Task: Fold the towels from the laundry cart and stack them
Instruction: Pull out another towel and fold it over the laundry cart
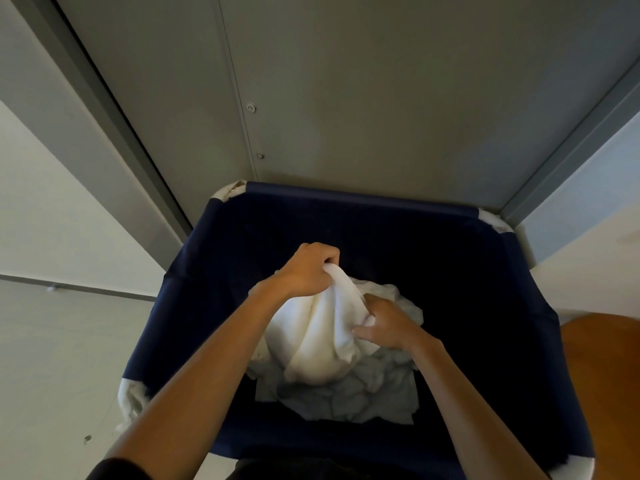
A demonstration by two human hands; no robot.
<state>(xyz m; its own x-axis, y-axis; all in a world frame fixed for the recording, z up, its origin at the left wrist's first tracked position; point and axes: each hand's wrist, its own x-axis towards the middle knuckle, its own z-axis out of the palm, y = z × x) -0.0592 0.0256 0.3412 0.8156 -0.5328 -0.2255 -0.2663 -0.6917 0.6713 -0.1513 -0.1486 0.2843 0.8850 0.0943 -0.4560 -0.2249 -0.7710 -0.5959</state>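
- Left hand (306,268), centre frame: fingers curled round the bunched top of a white towel (322,341), tips buried in cloth.
- Right hand (388,327): fingers pinch the towel's side fold.
- Towel sits inside the blue cart (360,197), over shadowed crumpled laundry (367,393).

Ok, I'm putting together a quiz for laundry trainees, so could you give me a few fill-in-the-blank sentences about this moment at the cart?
1. The left hand and the right hand both grip one ____ towel.
2. The cart has fabric walls of dark ____.
3. Other crumpled towels lie ____ the cart, under the gripped one.
4. A wooden surface shows on the person's ____ side.
Missing words: white; blue; inside; right.
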